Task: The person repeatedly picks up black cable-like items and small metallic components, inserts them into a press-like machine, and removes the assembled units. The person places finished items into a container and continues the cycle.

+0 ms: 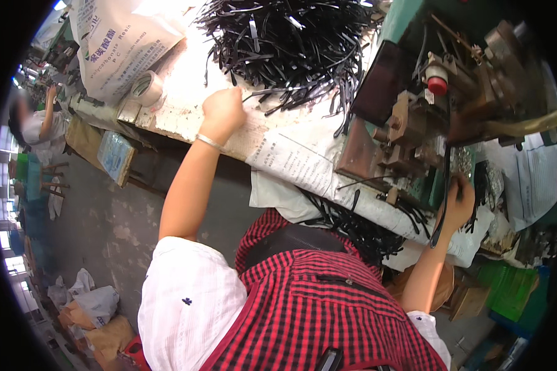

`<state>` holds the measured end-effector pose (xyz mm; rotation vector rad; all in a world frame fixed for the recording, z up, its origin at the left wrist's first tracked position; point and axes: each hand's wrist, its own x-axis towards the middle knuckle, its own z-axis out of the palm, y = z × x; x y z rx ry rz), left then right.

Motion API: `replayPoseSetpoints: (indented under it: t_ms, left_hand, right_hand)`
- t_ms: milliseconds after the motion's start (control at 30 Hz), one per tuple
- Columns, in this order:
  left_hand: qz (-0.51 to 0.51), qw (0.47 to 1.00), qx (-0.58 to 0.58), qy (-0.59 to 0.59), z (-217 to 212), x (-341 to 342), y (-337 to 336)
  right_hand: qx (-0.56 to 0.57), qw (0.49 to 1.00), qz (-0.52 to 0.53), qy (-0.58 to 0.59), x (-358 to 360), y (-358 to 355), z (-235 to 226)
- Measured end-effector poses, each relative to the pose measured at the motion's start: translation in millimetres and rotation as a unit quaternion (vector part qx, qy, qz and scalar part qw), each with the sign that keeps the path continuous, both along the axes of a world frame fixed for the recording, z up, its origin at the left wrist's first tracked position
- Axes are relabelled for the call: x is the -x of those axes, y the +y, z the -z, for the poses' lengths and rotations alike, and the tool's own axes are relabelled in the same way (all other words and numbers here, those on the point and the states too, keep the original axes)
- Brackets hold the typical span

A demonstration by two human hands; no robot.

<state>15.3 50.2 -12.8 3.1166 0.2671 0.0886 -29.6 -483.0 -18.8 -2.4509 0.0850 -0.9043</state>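
A big heap of black plastic strips (291, 43) lies on the worn white workbench (179, 117). My left hand (223, 110) reaches to the heap's near edge, its fingers curled around the end of one black strip (263, 97). My right hand (459, 201) is at the front of a rusty green machine (414, 123). It grips a long black strip (444, 185) that stands upright against the machine. More black strips (359, 232) are piled below the bench edge, by my red checked apron.
A roll of tape (147, 88) and a white printed sack (117, 43) sit at the bench's left end. The machine has a red knob (437, 85). Another person (40, 127) works far left. Bags (93, 309) lie on the floor; green crates (507, 287) stand lower right.
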Motion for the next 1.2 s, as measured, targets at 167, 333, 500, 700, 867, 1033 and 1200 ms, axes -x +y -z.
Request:
replayPoseSetpoints:
  t_ms: [167,333,500,700,867,1033,1200]
  left_hand:
    - [-0.031,0.951,0.267,-0.152,-19,33,-15]
    - [0.113,0.88,0.363,-0.285,18,-21,-77]
    - [0.073,0.821,0.42,-0.379,-21,-35,-133]
    - [0.094,0.706,0.63,-0.31,-26,12,-149]
    - [0.294,0.668,0.546,-0.41,-102,31,-201]
    - [0.534,0.702,0.264,-0.39,-124,41,-239]
    - [0.556,0.684,0.21,-0.422,-103,28,-266]
  right_hand:
    - [-0.066,0.995,0.078,0.007,52,-16,5]
    - [-0.127,0.991,-0.034,-0.025,41,31,-58]
    - [-0.126,0.984,-0.109,-0.067,-20,85,-98]
    - [-0.437,0.879,-0.178,-0.067,-20,115,-83]
    - [-0.46,0.859,-0.219,-0.059,-13,122,-107]
    - [-0.471,0.842,-0.263,-0.003,25,126,-133]
    - [-0.356,0.91,-0.204,0.056,-2,64,-128]
